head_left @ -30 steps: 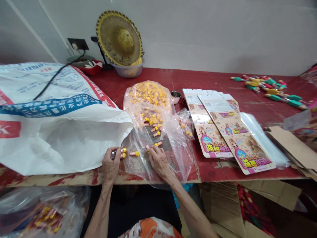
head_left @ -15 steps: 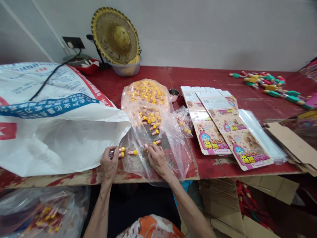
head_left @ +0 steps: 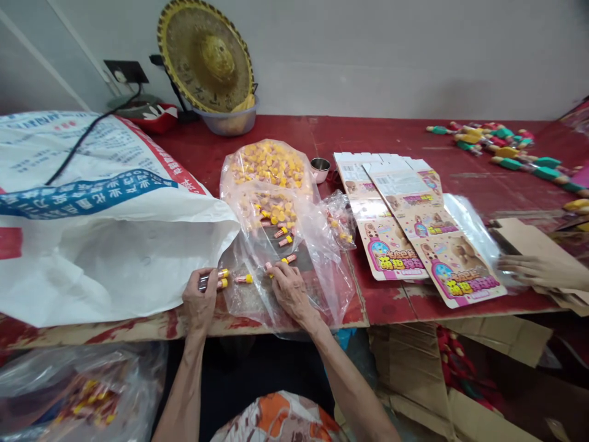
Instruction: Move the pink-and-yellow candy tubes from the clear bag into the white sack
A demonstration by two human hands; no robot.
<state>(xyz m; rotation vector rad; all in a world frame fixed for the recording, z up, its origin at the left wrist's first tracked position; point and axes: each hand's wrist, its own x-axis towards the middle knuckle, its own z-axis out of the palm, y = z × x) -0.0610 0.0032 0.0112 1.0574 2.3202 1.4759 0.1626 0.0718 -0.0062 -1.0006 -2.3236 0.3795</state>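
Note:
My left hand [head_left: 199, 302] is closed around a few small yellow-capped tubes [head_left: 223, 283], their dark ends showing between thumb and fingers. It rests by the mouth of a white woven sack [head_left: 119, 270]. My right hand [head_left: 291, 290] is closed, its fingertips at a small pink tube [head_left: 269, 266] on a clear plastic bag [head_left: 338, 276]. One loose pink tube with a yellow cap [head_left: 243, 279] lies between my hands. Beyond them, the bag holds a heap of yellow-capped pieces [head_left: 271, 164], with several loose ones spilling toward me.
Printed cards [head_left: 460, 258] lie right of the bag, beside clear sleeves [head_left: 472, 224]. A co-worker's hand [head_left: 543, 270] reaches over cardboard [head_left: 529, 239]. A metal cup [head_left: 319, 170], a basin [head_left: 230, 121] with a straw hat [head_left: 207, 58], and colourful toy strings [head_left: 497, 142] stand farther back.
A co-worker's hand has come in from the right over the sleeves and cardboard. My hands keep nearly the same grip and place. The view has shifted slightly.

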